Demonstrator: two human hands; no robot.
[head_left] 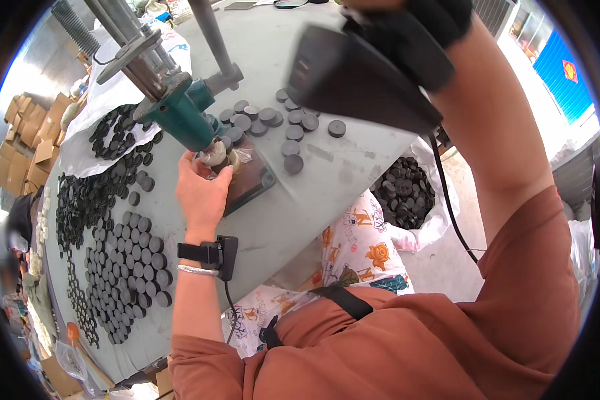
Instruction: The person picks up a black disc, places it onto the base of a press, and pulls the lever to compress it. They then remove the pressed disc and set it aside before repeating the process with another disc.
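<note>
A green hand press point(187, 117) with bare metal columns stands on the grey table. My left hand point(203, 193) is at its foot, thumb and fingers closed around a dark round piece point(213, 175) below the ram. A whitish wrapped lump point(214, 155) sits at the ram's lower end, just above the fingers. A grey lever rod point(215, 40) slopes up from the press and leaves the top edge. My right hand point(375, 3) is raised at the top edge, largely cut off and behind a blurred black wrist device point(360, 77); its fingers are hidden.
Loose black discs point(293, 148) lie right of the press. Packed rows of discs point(130, 260) and heaps of black rings point(87, 207) cover the table's left side. A white sack of black pieces point(407, 193) stands beyond the table's right edge. Cables point(452, 207) hang from both wrist devices.
</note>
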